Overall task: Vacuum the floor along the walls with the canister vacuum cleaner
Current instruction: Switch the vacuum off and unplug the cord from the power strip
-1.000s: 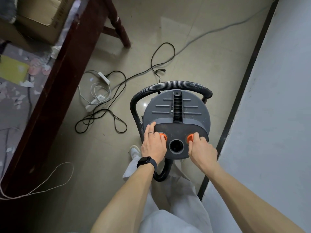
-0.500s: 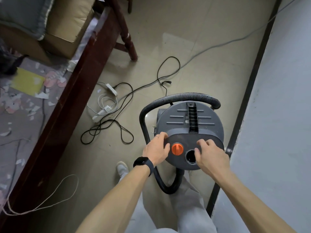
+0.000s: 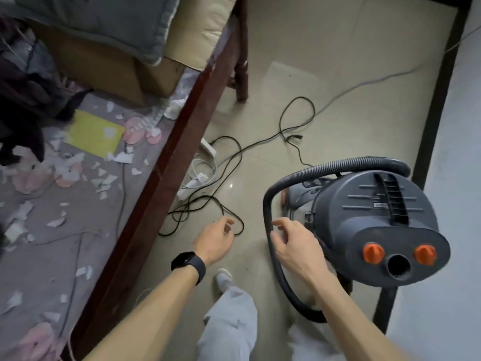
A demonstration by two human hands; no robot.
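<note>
The grey canister vacuum cleaner [image 3: 374, 220] stands on the tiled floor at the right, close to the white wall [image 3: 453, 178]. Two orange knobs and a round port face me on its near end. Its black ribbed hose [image 3: 276, 280] loops around the canister's left side and over its far side. My right hand [image 3: 291, 241] hovers at the hose's left bend with fingers loosely spread, holding nothing. My left hand [image 3: 216, 238], with a black watch on the wrist, hangs relaxed over the floor and holds nothing.
A dark wooden bed frame [image 3: 166, 178] runs diagonally at the left, its bed covered with paper scraps. Black cables [image 3: 213, 204] and a white power strip [image 3: 200, 178] lie on the floor between bed and vacuum. A dark skirting strip [image 3: 432, 121] lines the wall. My foot [image 3: 223, 280] is below.
Both hands have come off the vacuum's top and moved left. The right hand is now at the hose. The view has shifted left, so the canister sits further right.
</note>
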